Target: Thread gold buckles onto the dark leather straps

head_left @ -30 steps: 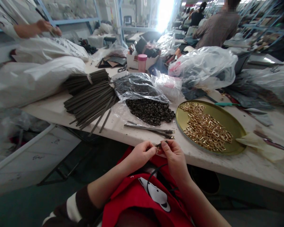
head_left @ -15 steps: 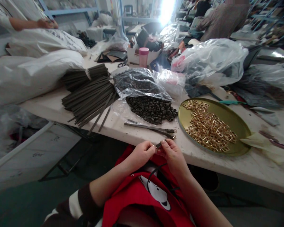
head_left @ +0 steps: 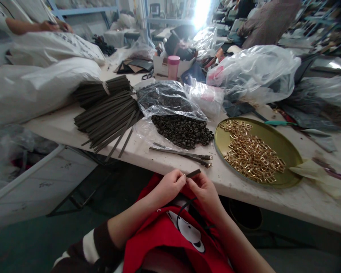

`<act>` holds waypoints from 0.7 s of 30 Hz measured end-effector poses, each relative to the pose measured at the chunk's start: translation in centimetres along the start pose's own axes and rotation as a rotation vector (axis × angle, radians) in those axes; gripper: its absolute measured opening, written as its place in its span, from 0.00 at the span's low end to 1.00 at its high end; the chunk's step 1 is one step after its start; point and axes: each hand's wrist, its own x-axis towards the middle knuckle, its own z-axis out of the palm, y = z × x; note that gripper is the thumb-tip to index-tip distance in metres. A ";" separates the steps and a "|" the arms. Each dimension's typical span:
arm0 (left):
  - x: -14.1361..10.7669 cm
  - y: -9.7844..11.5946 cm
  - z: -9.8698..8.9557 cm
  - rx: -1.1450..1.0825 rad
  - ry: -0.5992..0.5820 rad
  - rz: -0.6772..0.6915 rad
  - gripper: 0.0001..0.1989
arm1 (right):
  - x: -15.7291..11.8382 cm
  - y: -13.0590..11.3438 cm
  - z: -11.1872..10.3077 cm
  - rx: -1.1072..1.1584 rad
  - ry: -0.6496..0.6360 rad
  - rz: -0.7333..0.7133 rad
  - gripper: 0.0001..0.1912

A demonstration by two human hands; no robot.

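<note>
At the table's near edge, my left hand [head_left: 172, 185] pinches a dark strap [head_left: 194, 173], with a small shiny bit at the fingertips that may be a buckle. My right hand [head_left: 203, 187] is closed on the same strap, thumb and fingers meeting beside the left thumb. One flat end of the strap sticks out above the fingers; the rest is hidden by my hands. Just beyond lie a few straps with buckles [head_left: 184, 152]. Behind them is a heap of small dark loops [head_left: 184, 132]. Gold buckles [head_left: 252, 151] fill much of a round tray [head_left: 291, 161] on the right.
Bundles of dark strips [head_left: 108, 117] lie at the left beside large white sacks [head_left: 42, 85]. A clear plastic bag [head_left: 167, 99] covers more loops. Farther back stand a pink-lidded cup [head_left: 173, 67] and a big plastic bag [head_left: 258, 74]. Another person's hands [head_left: 55, 26] show top left.
My right fingers have slid down off the strap's end toward my left fingertips, so more of the strap end shows. The left hand has barely moved.
</note>
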 end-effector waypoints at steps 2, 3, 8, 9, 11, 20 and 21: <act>-0.3 0.1 0.0 0.014 -0.004 -0.003 0.11 | -0.1 0.2 -0.2 -0.103 0.008 -0.070 0.08; -0.5 0.3 -0.1 0.012 -0.008 0.001 0.11 | -0.1 0.2 -0.4 -0.124 0.009 -0.080 0.08; -1.9 1.5 -0.7 -0.075 -0.143 0.003 0.05 | -0.2 -0.5 -1.2 0.162 -0.086 0.114 0.11; -2.1 1.7 -0.8 -0.091 -0.180 0.001 0.05 | -0.3 -0.6 -1.3 0.250 -0.118 0.173 0.11; -2.3 1.8 -1.0 -0.105 -0.218 0.017 0.08 | -0.4 -0.8 -1.3 0.375 -0.151 0.248 0.11; -2.1 0.7 -0.4 -0.101 -0.117 0.039 0.11 | -1.3 -0.1 -0.6 0.301 -0.087 0.162 0.11; -2.1 0.8 -0.3 -0.106 -0.107 0.037 0.10 | -1.3 -0.2 -0.6 0.261 -0.066 0.139 0.12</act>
